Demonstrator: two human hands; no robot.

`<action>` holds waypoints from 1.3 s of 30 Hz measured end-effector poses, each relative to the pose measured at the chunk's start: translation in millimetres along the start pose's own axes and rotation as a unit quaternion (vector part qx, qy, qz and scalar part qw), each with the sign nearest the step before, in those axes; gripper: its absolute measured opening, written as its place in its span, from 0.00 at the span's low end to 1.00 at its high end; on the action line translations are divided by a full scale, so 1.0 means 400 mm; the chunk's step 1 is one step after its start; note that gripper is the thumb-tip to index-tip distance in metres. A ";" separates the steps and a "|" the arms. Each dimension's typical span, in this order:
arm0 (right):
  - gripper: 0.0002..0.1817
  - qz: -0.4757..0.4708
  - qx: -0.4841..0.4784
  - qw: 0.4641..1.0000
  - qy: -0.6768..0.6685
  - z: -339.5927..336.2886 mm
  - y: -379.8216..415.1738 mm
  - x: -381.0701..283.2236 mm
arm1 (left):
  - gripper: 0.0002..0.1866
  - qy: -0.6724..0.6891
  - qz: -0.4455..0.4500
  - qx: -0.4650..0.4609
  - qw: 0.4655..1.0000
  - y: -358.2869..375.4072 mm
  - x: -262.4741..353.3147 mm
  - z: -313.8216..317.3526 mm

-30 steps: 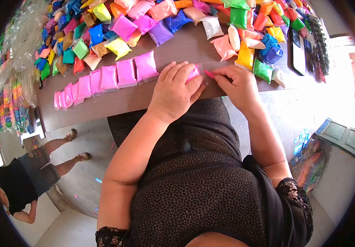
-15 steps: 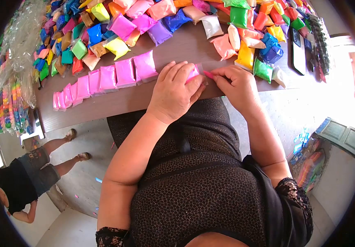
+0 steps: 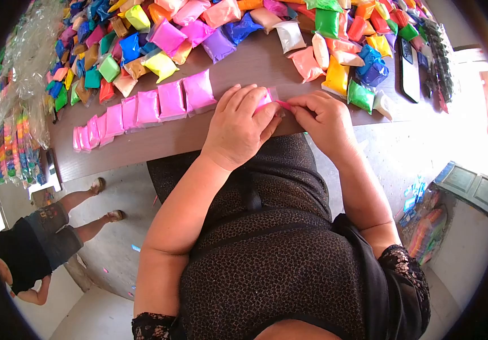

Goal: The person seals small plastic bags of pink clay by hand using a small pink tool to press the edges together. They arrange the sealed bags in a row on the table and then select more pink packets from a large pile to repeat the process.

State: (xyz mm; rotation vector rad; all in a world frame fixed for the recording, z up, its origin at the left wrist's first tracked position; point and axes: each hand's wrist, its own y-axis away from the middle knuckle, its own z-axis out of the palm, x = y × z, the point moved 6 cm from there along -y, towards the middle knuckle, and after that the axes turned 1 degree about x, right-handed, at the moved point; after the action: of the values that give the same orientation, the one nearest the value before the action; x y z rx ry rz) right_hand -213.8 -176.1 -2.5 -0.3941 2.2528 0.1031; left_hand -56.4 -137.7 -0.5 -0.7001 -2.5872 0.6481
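My left hand [image 3: 237,126] lies closed over a small pink packet [image 3: 265,100], pressing it on the table close to the front edge. Most of that packet is hidden beneath the fingers; its clear plastic end [image 3: 273,92] sticks out on the right. With thumb and forefinger, my right hand [image 3: 324,122] pinches a thin pink strip [image 3: 283,105] whose tip is right at the packet's end. A row of pink packets [image 3: 171,100] in clear wrap stretches leftward from my left hand, lying side by side along the table [image 3: 142,148].
A heap of colourful packets [image 3: 167,37] covers the back of the table. On the right lie a green packet [image 3: 361,96] and a phone [image 3: 409,73]. Clear plastic bags [image 3: 26,85] hang at the left. Another person [image 3: 40,238] stands on the left.
My right hand has shifted slightly left, bringing the pink strip closer against the packet's end. My left hand stays in place. The other person's raised arm has moved a little.
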 end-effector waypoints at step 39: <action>0.16 0.088 -0.027 0.988 -0.128 0.030 -0.025 -0.012 | 0.24 0.108 -0.014 0.088 0.990 -0.005 -0.011 -0.040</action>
State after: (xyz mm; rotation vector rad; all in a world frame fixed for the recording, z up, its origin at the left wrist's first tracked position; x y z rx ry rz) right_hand -199.0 -182.1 -6.3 -0.1974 2.0290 0.2899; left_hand -46.1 -136.4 12.5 -0.6373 -2.3055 0.7382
